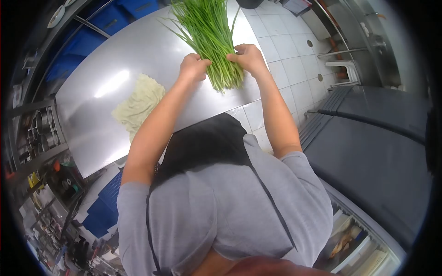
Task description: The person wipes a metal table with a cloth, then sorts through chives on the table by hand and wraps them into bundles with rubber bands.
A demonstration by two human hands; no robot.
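Observation:
A big bunch of long green stalks [209, 34] lies on the shiny metal table [110, 55], its pale cut ends toward my body. On the bunch's left side, my left hand [193, 68] presses its thumb and curled fingers against the stalks near the cut ends. From the right, my right hand [247, 59] grips the opposite side, thumb on top of the stalks. A crumpled pale green cloth [139, 100] lies on the table to the left of my left forearm.
Blue bins [108, 20] stand behind the table. Dark grey cabinets [368, 133] are at the right, beside white floor tiles [287, 55] and a white stool [343, 69]. Metal shelving with pans [41, 126] stands at the far left.

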